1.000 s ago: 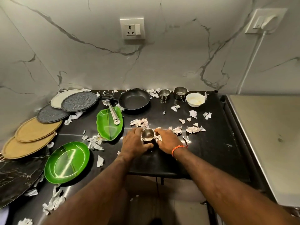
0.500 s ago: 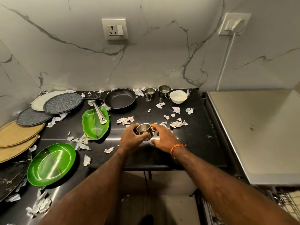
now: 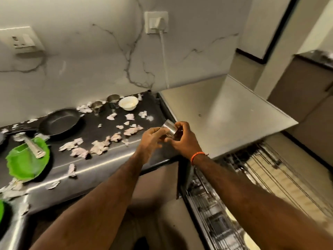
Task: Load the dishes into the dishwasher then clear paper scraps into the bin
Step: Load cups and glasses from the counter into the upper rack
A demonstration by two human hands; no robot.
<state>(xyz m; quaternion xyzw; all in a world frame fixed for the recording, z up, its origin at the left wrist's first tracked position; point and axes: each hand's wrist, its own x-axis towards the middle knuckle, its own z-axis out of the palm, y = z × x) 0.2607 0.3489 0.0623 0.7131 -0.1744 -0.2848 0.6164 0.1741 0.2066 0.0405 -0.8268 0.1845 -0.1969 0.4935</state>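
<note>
A small steel cup (image 3: 170,128) is held tilted in the air between both hands, above the right end of the black counter (image 3: 108,159). My left hand (image 3: 152,141) grips it from the left and my right hand (image 3: 182,139) curls round it from the right. Below right, the open dishwasher rack (image 3: 243,186) of wire shows under my right forearm. Paper scraps (image 3: 98,147) lie scattered across the counter. Further dishes stay on the counter: a black pan (image 3: 60,121), a white bowl (image 3: 128,103), two steel cups (image 3: 113,101) and a green leaf-shaped plate (image 3: 23,163) with a metal utensil on it.
The dishwasher's flat grey top (image 3: 225,116) adjoins the counter on the right. A plugged socket with a white cable (image 3: 156,22) is on the marble wall. Part of a green round plate (image 3: 1,212) shows at the left edge. Cabinets stand at far right.
Both hands lifted the steel cup off the counter and carried it right. My view swung right, bringing the open dishwasher rack into sight.
</note>
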